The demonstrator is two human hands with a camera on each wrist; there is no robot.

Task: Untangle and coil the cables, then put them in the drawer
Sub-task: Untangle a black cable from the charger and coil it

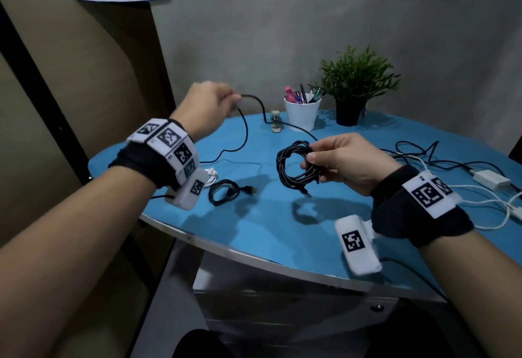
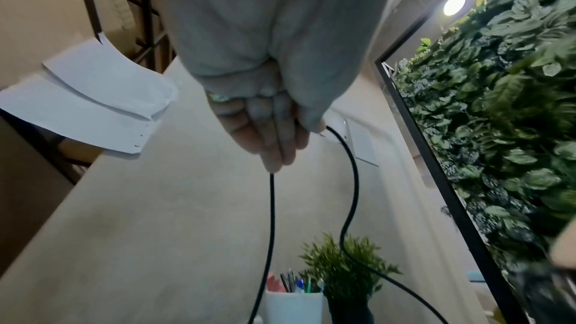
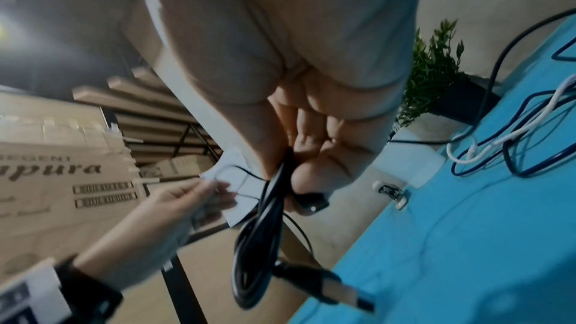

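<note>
My right hand (image 1: 327,160) holds a black cable coil (image 1: 296,165) above the blue table (image 1: 282,230), thumb and fingers pinching its right side; a USB plug (image 3: 343,292) hangs from the coil (image 3: 258,243). My left hand (image 1: 214,103) is raised at the far left and pinches the loose run of that black cable (image 1: 254,100), which drapes down to the table on both sides. In the left wrist view the cable (image 2: 271,218) leaves the left hand (image 2: 280,137) as two strands. A small coiled black cable (image 1: 224,191) lies on the table.
A white pen cup (image 1: 302,115) and a potted plant (image 1: 353,86) stand at the table's back. Tangled black and white cables with a white adapter (image 1: 491,180) lie at the right. A small white roll (image 1: 275,120) stands by the cup. A grey drawer unit (image 1: 282,309) sits under the table.
</note>
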